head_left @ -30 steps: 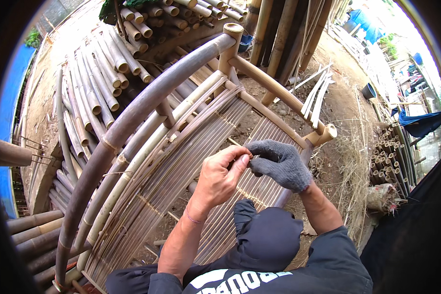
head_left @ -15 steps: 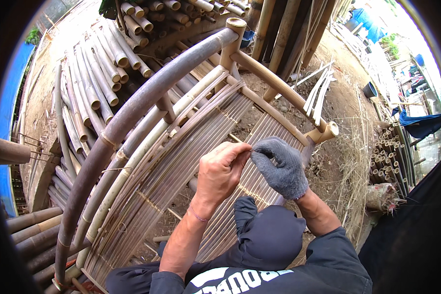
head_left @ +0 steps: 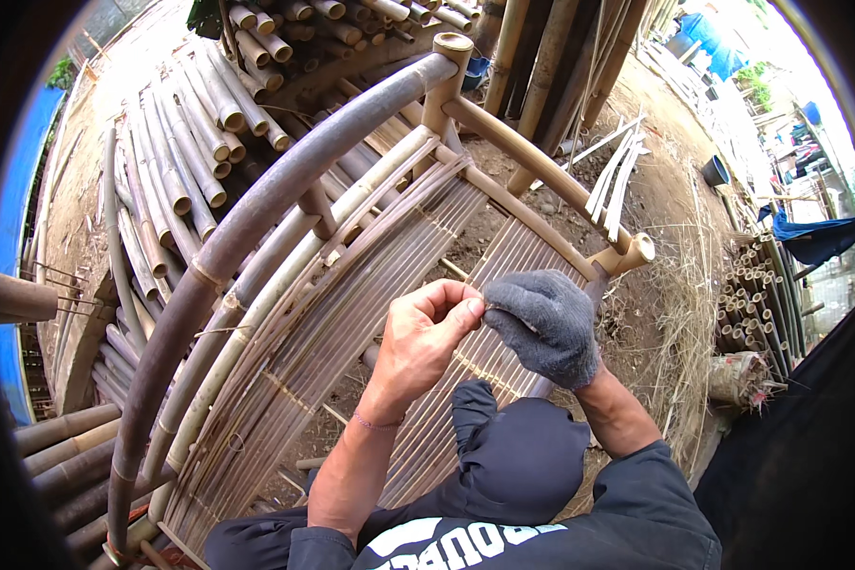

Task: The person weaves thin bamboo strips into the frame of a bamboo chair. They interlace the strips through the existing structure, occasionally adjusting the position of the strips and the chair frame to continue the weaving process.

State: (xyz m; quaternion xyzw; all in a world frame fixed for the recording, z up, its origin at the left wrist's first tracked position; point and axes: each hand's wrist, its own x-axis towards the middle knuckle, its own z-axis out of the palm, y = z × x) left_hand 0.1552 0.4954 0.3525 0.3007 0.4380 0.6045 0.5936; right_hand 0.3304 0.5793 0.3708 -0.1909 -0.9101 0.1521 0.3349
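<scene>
My bare left hand [head_left: 420, 332] and my right hand [head_left: 544, 328], in a grey knitted glove, meet fingertip to fingertip above a bamboo bench. Both are closed in a pinch; what they hold between them is too small to make out. Below them lies the bench's slatted seat [head_left: 304, 351], made of thin bamboo strips with a gap along its middle. A thick curved bamboo rail [head_left: 290, 171] runs along the left side of the bench. The arm rail [head_left: 537, 166] at the far end joins two upright posts.
Cut bamboo poles [head_left: 176, 152] are stacked at the left and far side. White split strips [head_left: 619, 180] lean near the far arm rail. At the right are a dark bucket [head_left: 715, 171], dry straw [head_left: 689, 323] and a cut stump [head_left: 739, 378]. My knee [head_left: 532, 456] rises beside the seat.
The gloved right hand has turned, its fingers now curled more closely together. My left hand has shifted slightly, with the thumb showing more on top. The fingertips still meet.
</scene>
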